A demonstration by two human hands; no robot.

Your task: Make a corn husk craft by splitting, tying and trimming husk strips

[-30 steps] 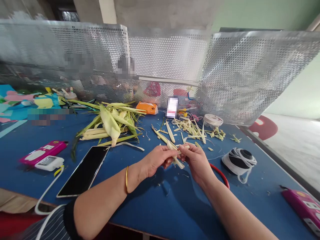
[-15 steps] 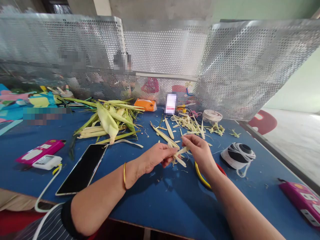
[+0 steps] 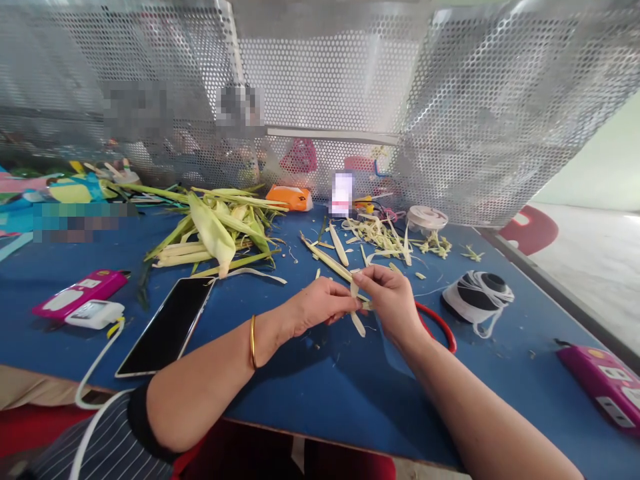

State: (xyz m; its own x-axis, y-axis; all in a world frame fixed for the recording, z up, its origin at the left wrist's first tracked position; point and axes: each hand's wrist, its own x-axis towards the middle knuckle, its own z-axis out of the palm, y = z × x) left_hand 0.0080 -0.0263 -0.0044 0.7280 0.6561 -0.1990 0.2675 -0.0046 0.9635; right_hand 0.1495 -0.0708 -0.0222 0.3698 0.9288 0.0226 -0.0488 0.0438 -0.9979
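- Our left hand (image 3: 320, 305) and right hand (image 3: 393, 300) both pinch one pale leaf strip (image 3: 357, 323) at frame centre, just above the blue table (image 3: 325, 400).
- We judge the strip is being worked between fingertips; any further pull calls for firm pinches, close together.

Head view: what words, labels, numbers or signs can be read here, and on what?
None can be read.
Orange pack: dark print, too small.
Left pink box: white labels, blurred.
White charger: display too small.
Right pink box: markings too small.
Leaf strip: no print.
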